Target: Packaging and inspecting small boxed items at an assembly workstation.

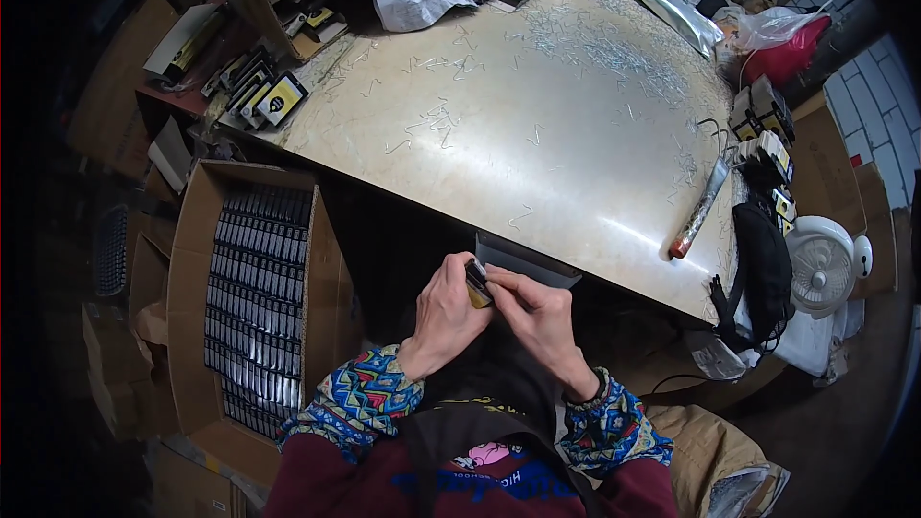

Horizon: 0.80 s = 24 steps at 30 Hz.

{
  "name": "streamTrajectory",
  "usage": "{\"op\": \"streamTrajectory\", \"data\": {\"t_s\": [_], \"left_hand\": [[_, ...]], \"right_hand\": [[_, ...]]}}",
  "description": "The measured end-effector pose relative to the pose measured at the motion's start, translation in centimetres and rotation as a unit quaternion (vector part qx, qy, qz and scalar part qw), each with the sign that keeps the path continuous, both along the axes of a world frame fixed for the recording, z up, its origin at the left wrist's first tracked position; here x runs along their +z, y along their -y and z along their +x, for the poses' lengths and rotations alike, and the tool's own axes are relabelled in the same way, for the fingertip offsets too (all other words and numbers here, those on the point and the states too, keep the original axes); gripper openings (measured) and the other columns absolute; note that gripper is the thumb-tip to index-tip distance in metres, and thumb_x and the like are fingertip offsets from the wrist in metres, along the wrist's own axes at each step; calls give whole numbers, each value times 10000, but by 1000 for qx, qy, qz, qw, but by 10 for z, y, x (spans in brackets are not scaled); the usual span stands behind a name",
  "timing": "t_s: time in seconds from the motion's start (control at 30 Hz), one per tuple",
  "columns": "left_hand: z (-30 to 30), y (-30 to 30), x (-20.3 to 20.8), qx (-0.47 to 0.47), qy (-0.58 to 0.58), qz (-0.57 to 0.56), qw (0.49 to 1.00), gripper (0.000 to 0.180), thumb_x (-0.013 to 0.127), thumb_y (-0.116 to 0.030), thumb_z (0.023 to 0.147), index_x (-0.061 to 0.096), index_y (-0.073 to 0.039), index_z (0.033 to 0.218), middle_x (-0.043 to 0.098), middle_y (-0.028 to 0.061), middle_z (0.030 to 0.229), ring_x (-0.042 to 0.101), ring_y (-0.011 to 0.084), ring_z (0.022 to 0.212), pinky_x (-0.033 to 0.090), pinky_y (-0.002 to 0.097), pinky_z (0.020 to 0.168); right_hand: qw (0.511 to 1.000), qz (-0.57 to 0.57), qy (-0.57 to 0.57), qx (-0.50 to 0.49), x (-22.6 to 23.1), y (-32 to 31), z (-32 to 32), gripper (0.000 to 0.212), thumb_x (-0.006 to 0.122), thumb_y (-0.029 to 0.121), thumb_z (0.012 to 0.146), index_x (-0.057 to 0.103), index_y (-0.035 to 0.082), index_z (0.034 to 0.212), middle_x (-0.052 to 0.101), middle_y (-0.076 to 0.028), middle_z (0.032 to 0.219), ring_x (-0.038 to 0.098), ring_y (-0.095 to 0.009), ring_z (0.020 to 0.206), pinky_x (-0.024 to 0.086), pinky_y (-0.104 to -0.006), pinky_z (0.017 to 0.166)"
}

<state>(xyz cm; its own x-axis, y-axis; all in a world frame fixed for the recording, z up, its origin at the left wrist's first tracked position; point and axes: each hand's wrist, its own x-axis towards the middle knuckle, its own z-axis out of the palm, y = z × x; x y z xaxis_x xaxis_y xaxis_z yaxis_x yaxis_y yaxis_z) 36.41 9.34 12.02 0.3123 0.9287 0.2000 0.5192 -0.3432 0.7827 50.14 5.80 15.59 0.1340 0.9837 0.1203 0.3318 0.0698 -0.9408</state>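
Head view: the left hand [449,312] holds a small black-and-yellow pack [478,288] just before the bench [556,182]; the right hand [539,315] has its fingertips drawn together at the pack's edge, its exact grip unclear. Scattered wire hooks [614,53] lie on the bench.

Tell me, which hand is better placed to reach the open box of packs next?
Probably the left hand: the box stands on the person's left, and that hand is nearer. It's holding the small pack, though. The right hand is farther off, with its fingers at the pack too.
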Motion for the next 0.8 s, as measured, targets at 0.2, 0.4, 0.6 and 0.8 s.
{"op": "streamTrajectory", "data": {"t_s": [0.2,0.4,0.6,0.8], "left_hand": [[4,-7,13,11,53,-3,999,430,720,-65,733,452,-11,1065,588,190,869,611,409,804,502,441,674],[11,-10,15,-57,41,115,991,422,655,-35,748,467,11,1122,545,183,930,580,385,862,503,444,660],[9,-5,15,-51,27,85,995,479,710,-56,706,463,9,1111,551,178,933,584,382,867,504,441,668],[2,-6,16,-31,20,30,999,569,782,-90,656,455,-9,1114,579,176,949,617,372,874,512,423,719]], "right_hand": [[974,183,129,-37,-13,6,-13,246,687,-67,791,678,-32,1034,690,-189,1068,684,-272,841,542,-312,738],[965,200,145,-85,8,-11,-13,243,711,-25,786,671,-44,1024,694,-170,957,678,-284,796,542,-324,708],[986,92,107,-91,11,-17,-4,149,677,53,853,695,-11,987,693,-170,810,692,-229,671,527,-292,591],[959,-151,-238,28,11,-17,31,186,651,91,913,713,-43,1027,722,-100,1029,661,-129,904,514,-247,831]]}}
